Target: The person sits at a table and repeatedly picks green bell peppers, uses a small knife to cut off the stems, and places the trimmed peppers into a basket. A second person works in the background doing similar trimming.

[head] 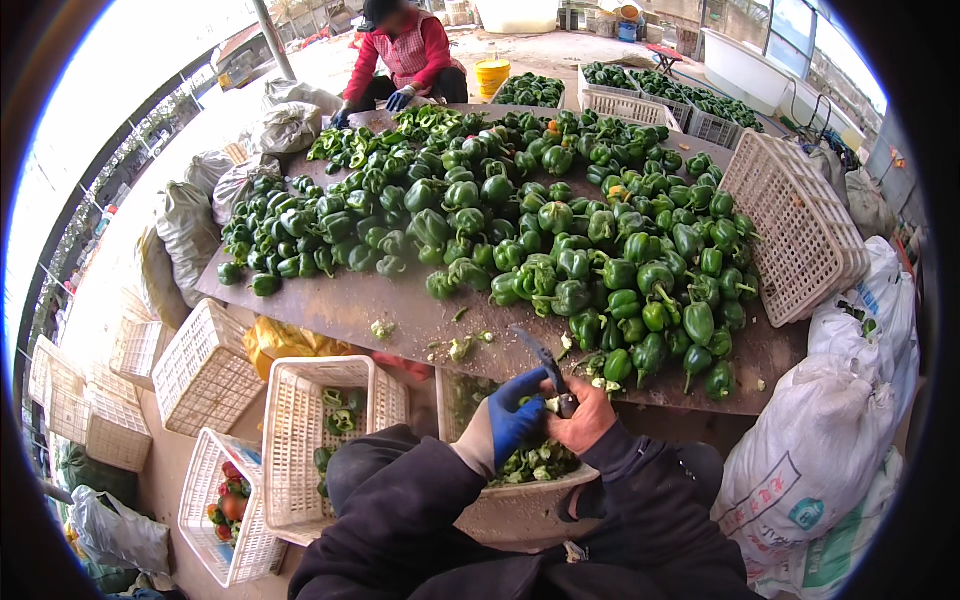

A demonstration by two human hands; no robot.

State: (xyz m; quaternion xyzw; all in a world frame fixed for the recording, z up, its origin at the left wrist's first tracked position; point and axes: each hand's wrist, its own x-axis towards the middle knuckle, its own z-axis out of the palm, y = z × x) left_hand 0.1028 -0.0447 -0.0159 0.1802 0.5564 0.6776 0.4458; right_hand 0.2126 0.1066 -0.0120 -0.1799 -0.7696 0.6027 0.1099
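My right hand [583, 415], bare, grips the dark handle of a curved knife [541, 352] whose blade points up and away to the left. My left hand [517, 412] wears a blue-coated glove and is curled close against the right one, around a piece of green pepper [524, 401] mostly hidden by the fingers. Below both hands, between my knees, a pale plastic crate [536, 491] holds green pepper trimmings [536, 461]. Just beyond the hands, whole green bell peppers [622, 270] are heaped across a brown tabletop [322, 315], with cut cores [460, 349] and seeds near its front edge.
White crates [289, 450] stand at the left, one holding red peppers [234, 506]. Stacked crates [799, 217] lean at the table's right end beside full white sacks [802, 442]. Across the table, a gloved person [409, 56] handles cut peppers [360, 146]. Filled crates [697, 105] stand behind.
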